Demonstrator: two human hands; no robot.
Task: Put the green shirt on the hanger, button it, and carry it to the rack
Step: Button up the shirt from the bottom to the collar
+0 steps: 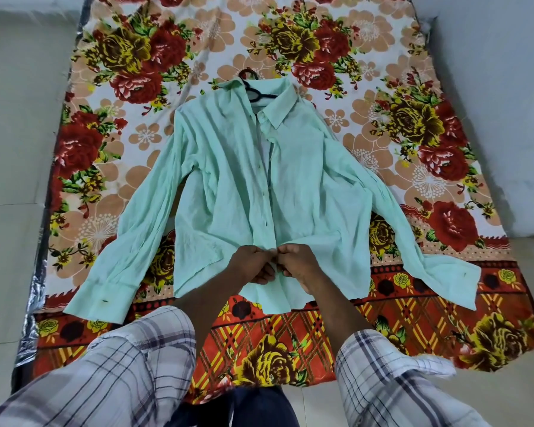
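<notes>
I see the green shirt lying flat, front up, on a flowered sheet spread over what looks like a mattress on the floor. Its collar points toward the sheet's far edge and its hem toward the near edge, roughly midway between the left and right edges. Both sleeves are spread outward, the cuffs lying near the sheet's near corners on either side.

A dark hanger is inside the shirt: its hook pokes out past the collar toward the far edge, and part of its neck shows in the open collar. The rest is hidden under the cloth.

The placket runs down the middle of the shirt. Near the collar the two front panels gape a little; lower down they lie overlapped, though I cannot tell which buttons are done up.

My left hand and right hand meet at the placket close to the hem, touching each other. Both are curled tight, the fingers pinching the edges of the shirt front between them. The button itself is hidden by the fingers.

My checked sleeves fill the near part of the view, over the sheet's near edge.
</notes>
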